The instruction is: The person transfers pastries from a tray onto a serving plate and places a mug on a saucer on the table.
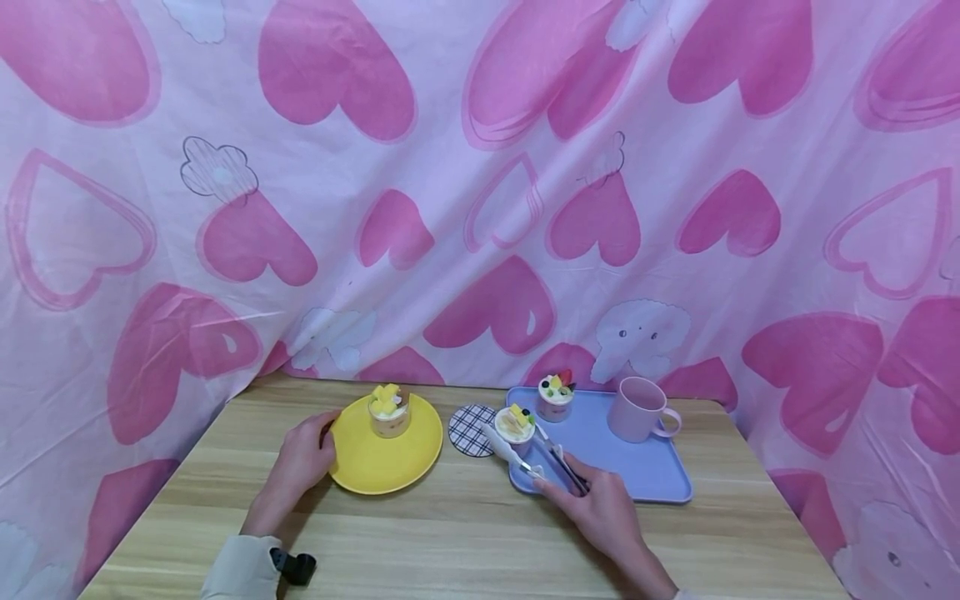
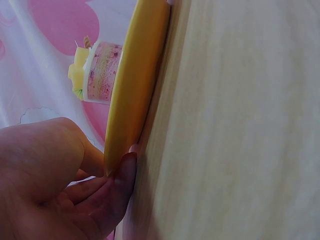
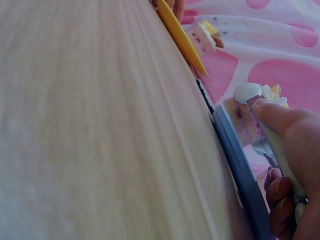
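Note:
My left hand [image 1: 302, 454] pinches the left rim of a yellow plate [image 1: 352, 471]; in the left wrist view its thumb and fingers meet at the plate's edge. On that plate stands a dessert cup [image 1: 390, 421] topped with yellow fruit cubes. My right hand [image 1: 603, 508] grips a pair of tongs [image 1: 564, 467] with pale tips. Between the tong arms is another dessert cup [image 1: 514, 423], topped with cream and fruit, at the left end of a blue tray [image 1: 645, 483]. Whether this cup touches the tray I cannot tell.
A third dessert cup [image 1: 555, 398] with a strawberry on top stands at the tray's back left. Right of it is a pink mug [image 1: 636, 410]. A checked round coaster [image 1: 468, 431] lies between plate and tray. Behind the wooden table [image 1: 420, 542] hangs a heart-patterned cloth [image 1: 480, 208].

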The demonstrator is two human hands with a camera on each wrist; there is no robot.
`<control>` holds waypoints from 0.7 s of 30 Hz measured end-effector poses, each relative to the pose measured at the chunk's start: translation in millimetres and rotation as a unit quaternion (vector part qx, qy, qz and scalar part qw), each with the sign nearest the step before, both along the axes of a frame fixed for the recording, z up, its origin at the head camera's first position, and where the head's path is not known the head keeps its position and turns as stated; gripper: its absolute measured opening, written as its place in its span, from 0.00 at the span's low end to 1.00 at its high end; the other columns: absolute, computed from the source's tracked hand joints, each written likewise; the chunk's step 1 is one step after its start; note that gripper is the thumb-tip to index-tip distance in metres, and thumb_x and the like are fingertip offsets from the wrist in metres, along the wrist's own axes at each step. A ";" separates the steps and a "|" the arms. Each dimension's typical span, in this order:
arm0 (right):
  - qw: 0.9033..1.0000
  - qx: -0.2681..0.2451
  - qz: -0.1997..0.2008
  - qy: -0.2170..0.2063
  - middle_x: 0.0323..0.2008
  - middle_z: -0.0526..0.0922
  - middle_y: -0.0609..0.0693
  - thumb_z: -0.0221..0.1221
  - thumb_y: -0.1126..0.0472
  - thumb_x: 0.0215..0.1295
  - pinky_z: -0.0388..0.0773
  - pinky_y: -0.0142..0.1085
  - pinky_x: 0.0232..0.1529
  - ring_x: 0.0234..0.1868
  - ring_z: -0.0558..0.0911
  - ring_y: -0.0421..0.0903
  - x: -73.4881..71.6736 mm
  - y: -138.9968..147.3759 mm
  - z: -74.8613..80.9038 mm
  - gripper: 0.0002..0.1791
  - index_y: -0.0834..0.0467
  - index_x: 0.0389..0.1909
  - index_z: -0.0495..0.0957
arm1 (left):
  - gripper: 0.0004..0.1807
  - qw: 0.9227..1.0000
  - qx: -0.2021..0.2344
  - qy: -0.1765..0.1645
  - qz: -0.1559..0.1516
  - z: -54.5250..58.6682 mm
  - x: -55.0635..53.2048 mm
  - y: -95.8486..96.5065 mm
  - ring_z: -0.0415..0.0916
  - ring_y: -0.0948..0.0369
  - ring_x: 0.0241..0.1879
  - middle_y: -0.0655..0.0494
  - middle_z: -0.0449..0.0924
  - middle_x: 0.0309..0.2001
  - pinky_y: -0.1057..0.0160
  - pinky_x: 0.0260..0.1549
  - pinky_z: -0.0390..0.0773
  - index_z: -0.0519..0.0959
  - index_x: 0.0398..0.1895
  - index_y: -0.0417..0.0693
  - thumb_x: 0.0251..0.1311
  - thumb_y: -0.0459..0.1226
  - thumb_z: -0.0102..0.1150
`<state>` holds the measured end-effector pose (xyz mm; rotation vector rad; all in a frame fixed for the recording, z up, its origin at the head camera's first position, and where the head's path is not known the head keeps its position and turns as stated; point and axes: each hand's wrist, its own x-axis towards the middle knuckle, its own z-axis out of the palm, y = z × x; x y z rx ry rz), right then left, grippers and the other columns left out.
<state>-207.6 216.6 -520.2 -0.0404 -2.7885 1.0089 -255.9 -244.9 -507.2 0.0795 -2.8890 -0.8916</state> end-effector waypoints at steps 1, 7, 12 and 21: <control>1.000 0.000 0.001 0.000 0.27 0.83 0.44 0.64 0.20 0.40 0.63 0.29 0.19 0.27 0.73 0.39 0.4 -1.3 0.1 0.49 0.44 0.62 0.79 | 0.25 1.000 0.000 0.000 0.000 0.1 0.3 0.1 0.71 0.38 0.65 0.33 0.73 0.65 0.38 0.62 0.74 0.69 0.69 0.35 0.69 0.30 0.48; 1.000 0.001 0.011 0.014 0.47 0.88 0.45 0.64 0.20 0.41 0.67 0.27 0.22 0.29 0.74 0.37 1.8 -8.4 -0.8 0.48 0.43 0.61 0.80 | 0.25 1.000 0.000 0.010 -0.004 -1.4 0.5 -1.3 0.72 0.38 0.64 0.33 0.74 0.64 0.38 0.62 0.74 0.69 0.69 0.35 0.69 0.30 0.48; 1.000 0.001 0.013 0.020 0.43 0.89 0.45 0.65 0.20 0.40 0.67 0.28 0.23 0.28 0.74 0.37 1.8 -13.8 -1.9 0.47 0.43 0.60 0.80 | 0.25 1.000 -0.001 0.012 -0.005 -1.5 0.4 -2.0 0.72 0.38 0.64 0.33 0.74 0.65 0.38 0.61 0.75 0.69 0.69 0.35 0.69 0.30 0.48; 0.999 -0.012 0.028 0.015 0.45 0.89 0.43 0.65 0.20 0.40 0.68 0.27 0.23 0.28 0.74 0.36 2.2 -24.5 -2.2 0.47 0.44 0.60 0.81 | 0.25 1.000 0.004 0.006 -0.007 -1.1 1.0 -0.8 0.72 0.38 0.64 0.34 0.73 0.65 0.38 0.62 0.74 0.69 0.69 0.35 0.69 0.30 0.48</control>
